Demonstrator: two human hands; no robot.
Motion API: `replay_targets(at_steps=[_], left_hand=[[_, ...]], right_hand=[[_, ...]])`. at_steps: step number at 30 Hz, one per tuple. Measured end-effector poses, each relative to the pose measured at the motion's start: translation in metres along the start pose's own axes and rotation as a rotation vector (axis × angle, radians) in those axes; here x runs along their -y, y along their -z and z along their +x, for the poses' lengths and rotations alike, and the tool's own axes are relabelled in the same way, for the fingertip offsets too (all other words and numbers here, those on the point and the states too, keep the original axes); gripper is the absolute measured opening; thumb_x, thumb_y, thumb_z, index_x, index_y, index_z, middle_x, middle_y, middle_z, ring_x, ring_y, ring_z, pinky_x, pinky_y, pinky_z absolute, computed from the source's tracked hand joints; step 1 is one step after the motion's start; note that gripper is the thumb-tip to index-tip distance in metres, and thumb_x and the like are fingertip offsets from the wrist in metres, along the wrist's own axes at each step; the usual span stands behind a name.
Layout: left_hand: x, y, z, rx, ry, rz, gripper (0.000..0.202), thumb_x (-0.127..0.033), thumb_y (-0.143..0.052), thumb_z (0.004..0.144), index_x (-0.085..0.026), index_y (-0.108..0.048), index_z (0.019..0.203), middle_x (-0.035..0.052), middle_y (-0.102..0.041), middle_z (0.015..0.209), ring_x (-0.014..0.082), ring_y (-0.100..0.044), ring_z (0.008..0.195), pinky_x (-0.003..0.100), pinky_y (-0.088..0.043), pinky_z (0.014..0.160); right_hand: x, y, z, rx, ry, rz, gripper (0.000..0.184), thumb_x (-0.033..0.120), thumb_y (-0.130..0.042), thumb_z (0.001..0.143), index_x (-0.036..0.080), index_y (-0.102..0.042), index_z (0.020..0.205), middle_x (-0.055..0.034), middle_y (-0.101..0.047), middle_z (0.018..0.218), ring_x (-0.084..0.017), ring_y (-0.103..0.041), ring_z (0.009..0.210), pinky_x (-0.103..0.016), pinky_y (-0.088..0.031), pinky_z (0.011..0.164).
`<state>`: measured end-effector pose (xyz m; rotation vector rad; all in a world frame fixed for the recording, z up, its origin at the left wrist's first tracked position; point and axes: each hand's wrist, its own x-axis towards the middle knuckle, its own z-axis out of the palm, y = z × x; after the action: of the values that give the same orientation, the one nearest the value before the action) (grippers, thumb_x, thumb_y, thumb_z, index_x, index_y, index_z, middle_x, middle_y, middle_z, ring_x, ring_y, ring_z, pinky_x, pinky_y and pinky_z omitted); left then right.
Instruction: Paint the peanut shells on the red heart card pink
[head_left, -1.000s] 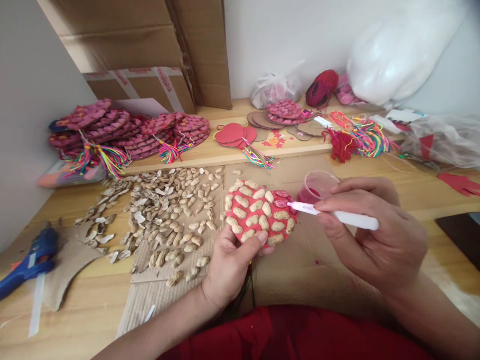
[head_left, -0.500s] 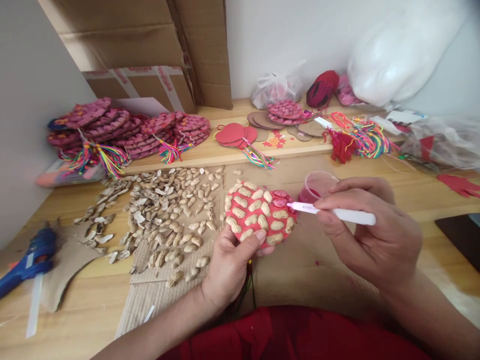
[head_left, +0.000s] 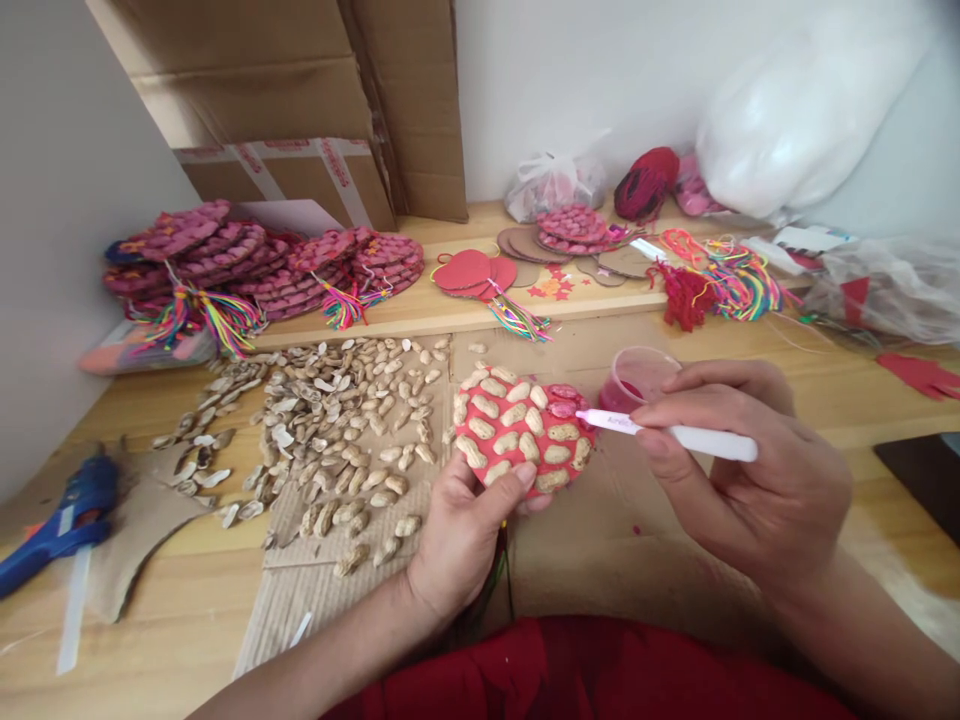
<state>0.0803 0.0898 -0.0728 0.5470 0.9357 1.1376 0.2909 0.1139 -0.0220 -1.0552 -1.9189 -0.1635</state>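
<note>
My left hand (head_left: 459, 535) pinches the lower edge of a red heart-shaped card (head_left: 519, 430) covered with glued peanut shells. A few shells at its right side are painted pink. My right hand (head_left: 742, 470) grips a white brush (head_left: 667, 432) like a pen, with its tip touching the card's right side beside the painted shells. A small clear cup of pink paint (head_left: 637, 378) stands just behind the brush.
Loose peanut shells (head_left: 337, 430) lie spread on corrugated cardboard (head_left: 315, 590) to the left. A blue glue gun (head_left: 56, 525) lies at the far left. Stacks of painted pink pieces (head_left: 247, 265), coloured tassels (head_left: 720, 270), plastic bags and cardboard boxes (head_left: 300, 110) fill the back.
The brush tip has shifted slightly along the painted shells at the card's right side. Both hands keep their hold and stay nearly in place.
</note>
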Motion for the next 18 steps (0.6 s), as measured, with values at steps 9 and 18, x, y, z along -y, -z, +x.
replay_targets(at_steps=[9, 18], left_hand=[[0.0018, 0.0004, 0.0009, 0.025, -0.030, 0.072, 0.044, -0.030, -0.083, 0.081, -0.018, -0.067, 0.120, 0.0093, -0.076, 0.113, 0.0210, -0.074, 0.095, 0.027, -0.064, 0.073], [-0.0004, -0.0029, -0.0005, 0.032, -0.076, 0.119, 0.040, -0.030, -0.085, 0.078, -0.019, -0.070, 0.114, 0.0075, -0.077, 0.109, 0.0207, -0.074, 0.094, 0.025, -0.063, 0.071]], right_hand=[[0.0007, -0.0006, -0.0005, 0.053, 0.023, 0.011, 0.018, 0.014, -0.074, 0.080, 0.022, -0.069, 0.096, -0.0021, -0.074, 0.082, -0.023, -0.066, 0.095, -0.040, -0.050, 0.090], [0.0052, -0.0014, -0.0028, 0.144, 0.118, -0.022, 0.024, 0.017, -0.077, 0.079, 0.022, -0.068, 0.101, -0.0022, -0.076, 0.087, -0.024, -0.065, 0.100, -0.043, -0.051, 0.094]])
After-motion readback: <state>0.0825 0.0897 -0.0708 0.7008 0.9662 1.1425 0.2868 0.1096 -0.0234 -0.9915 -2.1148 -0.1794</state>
